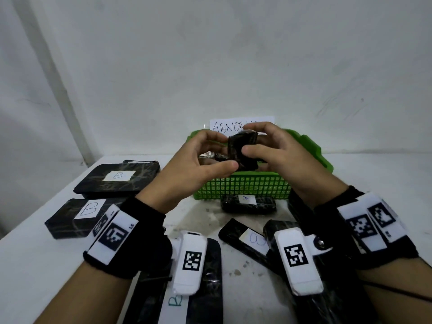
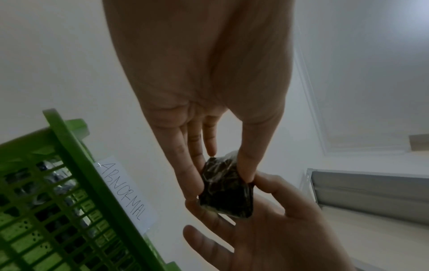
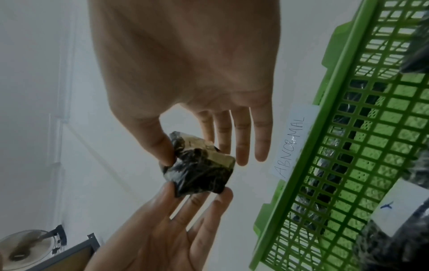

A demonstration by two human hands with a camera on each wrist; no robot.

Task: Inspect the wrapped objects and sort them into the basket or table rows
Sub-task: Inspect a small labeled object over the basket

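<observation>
Both hands hold one small black plastic-wrapped block (image 1: 243, 149) in the air above the green mesh basket (image 1: 245, 177). My left hand (image 1: 224, 150) pinches its lower left side between thumb and fingers. My right hand (image 1: 250, 140) pinches its upper right side. In the left wrist view the block (image 2: 225, 192) sits between the left hand (image 2: 220, 174) and the right hand (image 2: 255, 229). The right wrist view shows a pale patch on the block (image 3: 199, 170), held by the right hand (image 3: 192, 150) with the left hand (image 3: 174, 220) below it.
The basket carries a paper sign reading ABNORMAL (image 1: 233, 126) and holds several wrapped items. On the white table (image 1: 35, 265), wrapped boxes labelled B (image 1: 117, 178) (image 1: 77, 216) lie at the left. One labelled A (image 1: 247, 203) lies before the basket, and others (image 1: 247, 242) nearer me.
</observation>
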